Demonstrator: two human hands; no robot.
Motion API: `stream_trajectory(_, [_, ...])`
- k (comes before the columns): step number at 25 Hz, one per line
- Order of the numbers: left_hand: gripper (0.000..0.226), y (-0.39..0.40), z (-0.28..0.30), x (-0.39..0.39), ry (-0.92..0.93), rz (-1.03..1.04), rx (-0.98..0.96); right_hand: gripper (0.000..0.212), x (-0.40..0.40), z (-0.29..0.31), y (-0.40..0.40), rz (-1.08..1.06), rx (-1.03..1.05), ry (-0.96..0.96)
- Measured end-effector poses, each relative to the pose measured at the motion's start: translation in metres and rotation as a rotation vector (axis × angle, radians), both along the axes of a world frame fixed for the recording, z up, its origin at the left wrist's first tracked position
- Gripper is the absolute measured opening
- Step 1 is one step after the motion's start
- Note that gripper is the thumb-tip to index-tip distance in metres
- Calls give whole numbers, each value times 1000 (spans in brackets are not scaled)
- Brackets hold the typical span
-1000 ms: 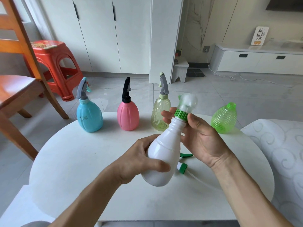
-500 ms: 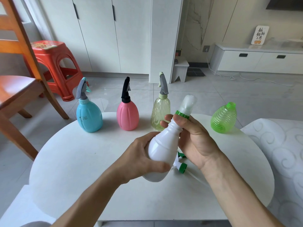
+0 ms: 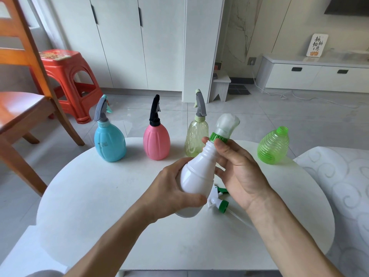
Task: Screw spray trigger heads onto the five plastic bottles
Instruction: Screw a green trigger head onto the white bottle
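Observation:
My left hand (image 3: 169, 194) grips the belly of a white bottle (image 3: 196, 176), held tilted above the round white table (image 3: 89, 196). My right hand (image 3: 237, 168) pinches the green collar of a frosted white trigger head (image 3: 224, 126) sitting on the bottle's neck. At the table's far edge stand a blue bottle (image 3: 109, 141), a pink bottle (image 3: 156, 141) and a pale yellow bottle (image 3: 195, 139), each with a trigger head on. A green ribbed bottle (image 3: 273, 145) stands at the far right with an open neck. A loose white and green trigger head (image 3: 218, 200) lies on the table under my hands.
A wooden chair (image 3: 24, 108) stands at the left, a red plastic stool (image 3: 67, 76) behind it. A white patterned cushion (image 3: 343, 186) borders the table's right side. White cabinets and a low drawer unit (image 3: 311, 76) line the back.
My right hand's fingers have shifted round the green collar, and the trigger head has turned on the neck. The bottle has stayed in my left hand, tilted much the same.

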State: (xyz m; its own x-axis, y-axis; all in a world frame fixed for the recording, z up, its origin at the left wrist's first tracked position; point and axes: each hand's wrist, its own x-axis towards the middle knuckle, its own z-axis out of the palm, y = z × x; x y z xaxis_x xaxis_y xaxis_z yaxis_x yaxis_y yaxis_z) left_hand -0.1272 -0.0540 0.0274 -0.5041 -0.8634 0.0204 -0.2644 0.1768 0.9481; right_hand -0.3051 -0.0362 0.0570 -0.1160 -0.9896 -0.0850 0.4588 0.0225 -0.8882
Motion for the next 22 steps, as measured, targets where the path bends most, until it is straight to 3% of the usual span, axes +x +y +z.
stream_trajectory(4, [71,1,-2,-1,-26,7,-27,47,5,-2,0,-37,51,-55])
stream_trajectory(7, [71,-2,-2,-1,-16,15,-29,25,6,1,1,-15,3,12])
stream_trajectory(13, [71,-3,-1,0,-11,35,-49,15,4,5,4,-53,-73,101])
stream_trajectory(20, [76,1,-5,-2,-131,75,-207,63,7,4,3,-101,89,-39])
stream_trajectory(22, [78,2,-7,-5,-197,92,-279,64,8,3,2,-105,107,-64])
